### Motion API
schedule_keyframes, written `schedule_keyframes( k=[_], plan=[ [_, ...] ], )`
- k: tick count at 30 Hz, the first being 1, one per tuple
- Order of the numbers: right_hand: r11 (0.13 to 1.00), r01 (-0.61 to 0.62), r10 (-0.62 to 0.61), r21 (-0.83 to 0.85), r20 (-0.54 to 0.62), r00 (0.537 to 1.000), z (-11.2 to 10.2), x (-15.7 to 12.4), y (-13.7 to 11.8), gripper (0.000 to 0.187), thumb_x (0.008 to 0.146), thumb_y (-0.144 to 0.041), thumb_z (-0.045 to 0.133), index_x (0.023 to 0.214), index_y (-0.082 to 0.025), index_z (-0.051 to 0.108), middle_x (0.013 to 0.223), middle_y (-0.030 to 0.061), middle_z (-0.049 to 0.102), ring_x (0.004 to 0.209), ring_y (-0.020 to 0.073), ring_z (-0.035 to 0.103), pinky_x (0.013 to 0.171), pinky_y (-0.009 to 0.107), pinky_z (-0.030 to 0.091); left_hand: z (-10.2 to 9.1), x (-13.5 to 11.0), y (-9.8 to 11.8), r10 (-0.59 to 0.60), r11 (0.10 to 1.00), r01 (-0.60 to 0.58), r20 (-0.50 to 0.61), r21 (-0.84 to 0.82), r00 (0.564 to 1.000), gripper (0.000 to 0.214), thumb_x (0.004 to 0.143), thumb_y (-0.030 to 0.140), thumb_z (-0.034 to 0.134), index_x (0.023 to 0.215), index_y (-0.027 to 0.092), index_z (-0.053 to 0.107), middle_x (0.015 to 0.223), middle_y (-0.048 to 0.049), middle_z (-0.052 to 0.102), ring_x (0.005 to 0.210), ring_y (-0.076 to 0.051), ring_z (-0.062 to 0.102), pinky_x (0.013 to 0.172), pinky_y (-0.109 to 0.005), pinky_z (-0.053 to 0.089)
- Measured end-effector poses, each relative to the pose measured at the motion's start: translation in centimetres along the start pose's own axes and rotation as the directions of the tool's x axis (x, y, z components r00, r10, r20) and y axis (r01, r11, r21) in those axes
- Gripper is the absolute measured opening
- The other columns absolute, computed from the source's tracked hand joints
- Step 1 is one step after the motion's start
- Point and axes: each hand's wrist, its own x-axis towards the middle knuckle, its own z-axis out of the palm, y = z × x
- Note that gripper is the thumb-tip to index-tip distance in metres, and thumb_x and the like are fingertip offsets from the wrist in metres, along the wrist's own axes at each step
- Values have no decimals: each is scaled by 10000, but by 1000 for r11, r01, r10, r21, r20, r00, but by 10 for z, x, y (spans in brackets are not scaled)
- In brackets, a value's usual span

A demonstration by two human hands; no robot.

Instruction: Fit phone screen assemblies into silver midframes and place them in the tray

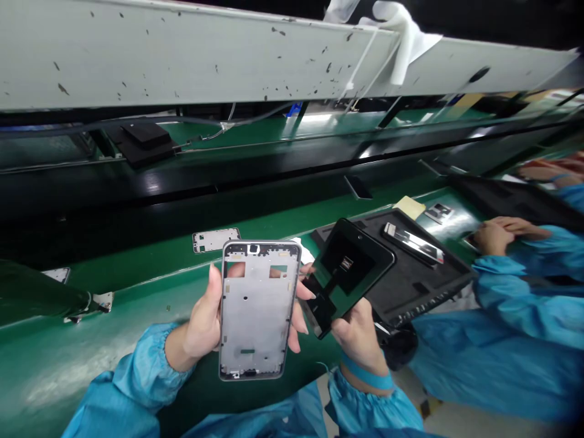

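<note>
My left hand [204, 325] is wrapped round a silver phone frame [258, 310], thumb on its left edge and fingertips showing past its right edge. Cutouts and small holes show in the frame's flat grey face, which is turned toward me. Just to the right, my right hand [362, 334] grips a dark glossy phone screen [349, 271] by its lower end. The screen is tilted, and its upper part lies over a black foam tray [424, 292]. Frame and screen are close together; the left fingertips are near the screen's left edge.
Another phone frame [216, 239] lies on the green bench [137, 310]. A metal strip-like tool [413, 243] rests in the tray, with a yellow paper [409, 207] behind it. A dark phone-shaped piece [358, 187] lies farther back. At right are a co-worker's hands [502, 234].
</note>
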Motion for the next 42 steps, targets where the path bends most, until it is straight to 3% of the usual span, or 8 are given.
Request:
schedule_keyframes(
  k=[4,9,15,22,29,35,38,42],
  plan=[
    [983,154,-155,-98,3,988,-9,8,-27,517,947,-611,767,1409,-379,752,1401,128,731,1167,378,761,893,512,704,-9,8,0,154,987,-148,-100,64,983,801,973,862,466,1434,238,663,1223,-149,737,939,-281,759,839,-463,672],
    [914,232,-199,-333,129,971,-11,20,-42,666,924,-548,833,1546,-403,642,1389,134,722,1222,377,729,996,556,658,-32,25,8,452,880,-396,-200,264,869,858,981,698,672,1700,389,321,1341,-105,725,1102,-285,769,912,-456,680],
    [912,224,-181,-345,152,972,-9,19,-30,639,940,-525,826,1539,-388,650,1355,131,720,1192,348,741,960,518,675,-39,26,19,520,826,-420,-223,376,824,935,979,719,665,1735,432,197,1375,-61,736,1137,-311,766,906,-456,659],
    [900,264,-209,-345,190,959,-3,23,-29,650,942,-509,833,1549,-378,639,1351,120,716,1206,317,729,978,468,670,-41,22,20,536,790,-422,-167,446,827,886,991,695,667,1710,387,251,1426,-96,699,1170,-319,756,972,-472,633],
    [919,264,-205,-292,218,954,12,32,-24,691,938,-566,817,1570,-369,617,1364,128,695,1221,318,711,1014,495,657,-53,22,18,555,706,-409,-93,579,826,714,912,650,798,1498,394,480,1365,-113,700,1214,-358,737,984,-556,634],
    [992,110,-109,-67,11,994,47,36,-4,834,930,-684,765,1646,-333,522,1304,126,652,1174,283,713,936,421,693,-57,28,18,605,592,-397,-62,701,794,566,903,516,860,1376,310,627,1284,-84,678,1111,-261,735,870,-355,647],
    [999,45,-45,-14,10,999,57,37,5,863,916,-734,742,1644,-325,526,1263,109,624,1121,253,726,920,396,702,-62,33,18,619,504,-426,30,751,785,503,954,478,817,1393,309,641,1277,-75,677,1091,-213,734,833,-286,646],
    [999,48,-48,6,39,998,62,39,13,899,906,-738,750,1656,-305,509,1261,112,593,1068,239,726,914,412,706,-75,40,17,624,375,-503,189,779,759,600,933,491,837,1457,316,602,1265,-77,681,945,-178,754,725,-243,650]
  ],
)
